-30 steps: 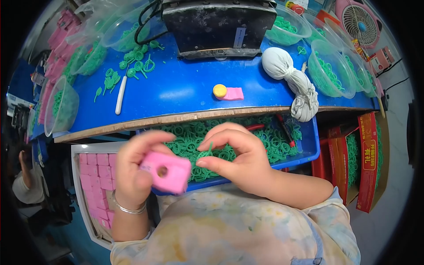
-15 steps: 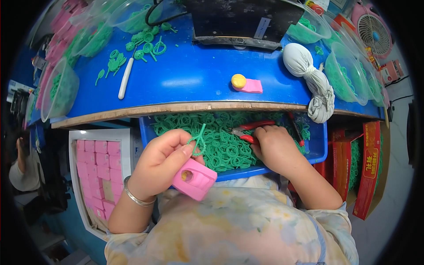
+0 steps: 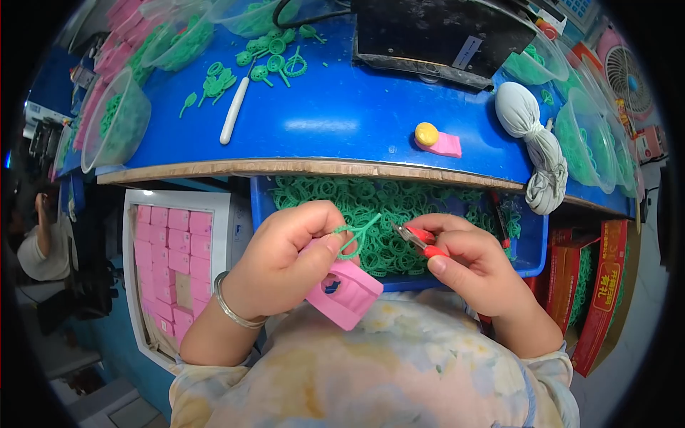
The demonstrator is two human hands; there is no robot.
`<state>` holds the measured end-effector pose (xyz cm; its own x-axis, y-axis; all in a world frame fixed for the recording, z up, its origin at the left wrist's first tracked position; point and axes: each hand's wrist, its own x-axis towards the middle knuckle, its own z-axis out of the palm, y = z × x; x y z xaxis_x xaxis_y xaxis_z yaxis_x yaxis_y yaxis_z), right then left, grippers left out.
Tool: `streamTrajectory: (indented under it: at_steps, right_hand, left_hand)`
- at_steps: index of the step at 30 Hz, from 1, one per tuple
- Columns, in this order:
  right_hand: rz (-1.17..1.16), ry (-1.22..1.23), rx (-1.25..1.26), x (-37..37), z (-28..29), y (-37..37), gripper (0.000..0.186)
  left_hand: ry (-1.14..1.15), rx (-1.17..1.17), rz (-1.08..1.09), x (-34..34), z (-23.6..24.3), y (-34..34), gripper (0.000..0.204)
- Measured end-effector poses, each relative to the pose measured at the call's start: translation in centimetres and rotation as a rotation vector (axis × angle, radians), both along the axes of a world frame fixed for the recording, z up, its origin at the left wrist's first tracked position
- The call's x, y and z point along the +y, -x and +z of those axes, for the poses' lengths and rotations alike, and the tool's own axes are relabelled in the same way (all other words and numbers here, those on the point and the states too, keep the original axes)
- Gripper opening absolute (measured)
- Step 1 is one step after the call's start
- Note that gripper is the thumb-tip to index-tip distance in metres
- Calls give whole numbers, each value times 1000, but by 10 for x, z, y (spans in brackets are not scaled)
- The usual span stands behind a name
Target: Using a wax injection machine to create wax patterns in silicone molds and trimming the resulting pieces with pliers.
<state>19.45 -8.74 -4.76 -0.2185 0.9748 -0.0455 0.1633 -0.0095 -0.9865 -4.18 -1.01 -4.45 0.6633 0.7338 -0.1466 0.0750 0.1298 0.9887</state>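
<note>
My left hand (image 3: 289, 260) pinches a green ring-shaped piece (image 3: 349, 247) between thumb and fingers. A forked stem sticks out from this piece toward the right. Against the same palm rests a pink rubber mold (image 3: 346, 296) with a round hole through it; the rest is covered by my fingers. My right hand (image 3: 477, 265) is closed on small red-handled cutting pliers (image 3: 427, 242). Their metal jaws point up and left, a short gap from the stem. Below both hands lies a blue bin (image 3: 534, 265) full of green ring pieces (image 3: 382, 207).
On the blue table (image 3: 307, 128) are a white-handled tool (image 3: 235, 113), a pink piece with a yellow knob (image 3: 439, 143), a white cloth bundle (image 3: 531, 135) and a dark machine (image 3: 428, 39). Plastic bowls (image 3: 118, 128) stand at both sides. Pink blocks fill a white-framed tray (image 3: 128, 250) at left.
My right hand has lifted the pliers out of the bin and turned their jaws toward the green piece. My left hand has tilted the piece, so its stem now leans right. The view has shifted slightly.
</note>
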Motion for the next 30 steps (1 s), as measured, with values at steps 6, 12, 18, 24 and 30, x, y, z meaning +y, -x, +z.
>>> streamTrajectory:
  at_steps: [6,12,18,24,30]
  right_hand:
    - [-1,-84,-98,1,2,3,21]
    - [-16,-132,-95,1,-1,4,22]
    - [-77,-289,-389,2,-1,2,29]
    - [-187,-473,-963,5,-23,-1,28]
    - [-102,-712,-620,14,6,15,29]
  left_hand:
    - [-46,5,-6,-3,3,-4,7]
    - [-167,109,-127,0,7,-5,8]
    - [-516,185,-133,0,9,-5,4]
    - [-1048,274,-18,-3,10,-11,11]
    - [-1154,288,-52,-8,13,-16,18]
